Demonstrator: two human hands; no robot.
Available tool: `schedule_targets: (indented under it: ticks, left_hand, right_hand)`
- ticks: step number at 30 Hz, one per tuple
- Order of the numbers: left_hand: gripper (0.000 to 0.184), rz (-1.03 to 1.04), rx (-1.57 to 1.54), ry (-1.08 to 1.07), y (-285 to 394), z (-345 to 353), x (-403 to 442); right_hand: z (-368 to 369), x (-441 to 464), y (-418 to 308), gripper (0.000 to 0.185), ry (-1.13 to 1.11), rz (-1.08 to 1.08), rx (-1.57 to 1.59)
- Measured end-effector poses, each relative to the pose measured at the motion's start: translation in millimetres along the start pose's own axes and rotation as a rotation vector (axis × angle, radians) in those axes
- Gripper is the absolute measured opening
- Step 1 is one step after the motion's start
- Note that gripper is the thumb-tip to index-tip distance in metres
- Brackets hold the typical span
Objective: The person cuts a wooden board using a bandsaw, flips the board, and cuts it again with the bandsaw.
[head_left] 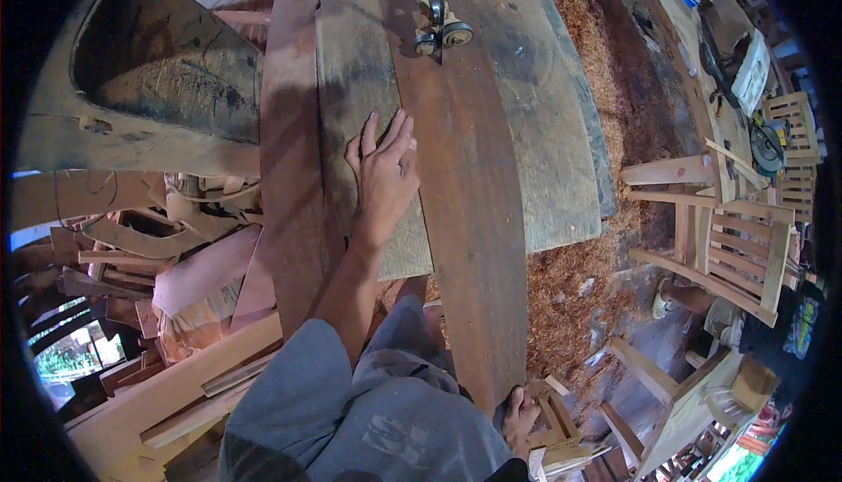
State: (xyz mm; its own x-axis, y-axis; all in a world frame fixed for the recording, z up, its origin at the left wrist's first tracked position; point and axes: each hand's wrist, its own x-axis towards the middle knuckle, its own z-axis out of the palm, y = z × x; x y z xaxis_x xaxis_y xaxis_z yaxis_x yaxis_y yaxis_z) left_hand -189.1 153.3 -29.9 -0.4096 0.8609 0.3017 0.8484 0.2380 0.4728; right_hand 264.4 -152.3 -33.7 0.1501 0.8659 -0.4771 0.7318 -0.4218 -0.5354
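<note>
A long reddish-brown wooden plank [474, 210] lies on the worn wooden table [557, 131] of a band saw. Its far end sits under the saw's guide wheels [441, 36], where the thin upright blade meets the wood. My left hand [386, 166] rests at the plank's left edge, fingers stretched forward and a little apart, pressing against it from the side. Down at the near end, past the table's edge, my right hand [520, 414] grips the plank's right corner with bent fingers; part of that hand is hidden by the wood.
Another long board [294, 131] runs along the table's left side, beside the saw's frame [158, 153]. Wood offcuts [175, 228] pile up at left. Shavings [570, 307] cover the floor at right. Wooden chairs [732, 245] and a person's leg [688, 296] are further right.
</note>
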Motion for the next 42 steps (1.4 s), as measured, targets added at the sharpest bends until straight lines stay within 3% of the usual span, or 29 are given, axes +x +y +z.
schedule_targets:
  ticks: [19,29,35,42]
  left_hand:
    - [0.039,0.006,-0.032,0.016,3,-1,1]
    - [0.038,0.017,-0.038,0.043,3,0,1]
    - [0.038,0.02,-0.038,0.04,4,-1,1]
    - [0.039,0.026,-0.038,0.048,3,-1,1]
  right_hand:
    - [-7,7,-41,0.056,-0.055,0.068,-0.008]
    - [-4,12,-43,0.057,-0.039,-0.006,0.062]
    - [6,11,-11,0.055,-0.066,0.063,0.014]
    - [-3,15,-47,0.052,-0.099,0.114,0.116]
